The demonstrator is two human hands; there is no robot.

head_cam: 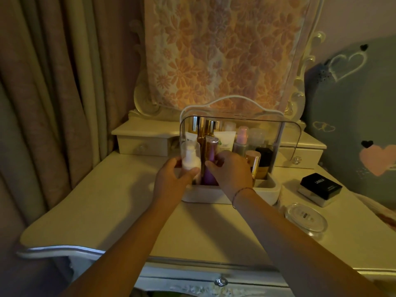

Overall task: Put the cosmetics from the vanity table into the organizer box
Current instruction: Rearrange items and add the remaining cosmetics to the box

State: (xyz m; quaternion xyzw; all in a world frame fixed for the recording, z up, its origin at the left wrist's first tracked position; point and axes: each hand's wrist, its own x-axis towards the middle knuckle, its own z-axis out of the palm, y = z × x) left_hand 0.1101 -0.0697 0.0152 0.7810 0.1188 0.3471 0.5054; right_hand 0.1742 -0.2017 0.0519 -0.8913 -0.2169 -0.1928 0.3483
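Observation:
A white organizer box (pixel 205 195) with a raised clear lid (pixel 293 133) stands at the back middle of the vanity table (pixel 107 209). Several bottles and tubes fill it. My left hand (pixel 171 181) grips a white pump bottle (pixel 189 160) at the box's front left corner. My right hand (pixel 230 170) holds a purple bottle (pixel 209 174) beside it, inside the box. A gold-capped bottle (pixel 254 160) stands to the right of my right hand. On the table right of the box lie a black compact box (pixel 320 186) and a clear round dish (pixel 306 219).
Small drawers (pixel 143 144) sit at the back left and back right of the table. A floral cloth (pixel 225 52) hangs over the mirror behind the box. Curtains (pixel 49 82) hang at the left. A grey cushion with hearts (pixel 353 116) leans at the right.

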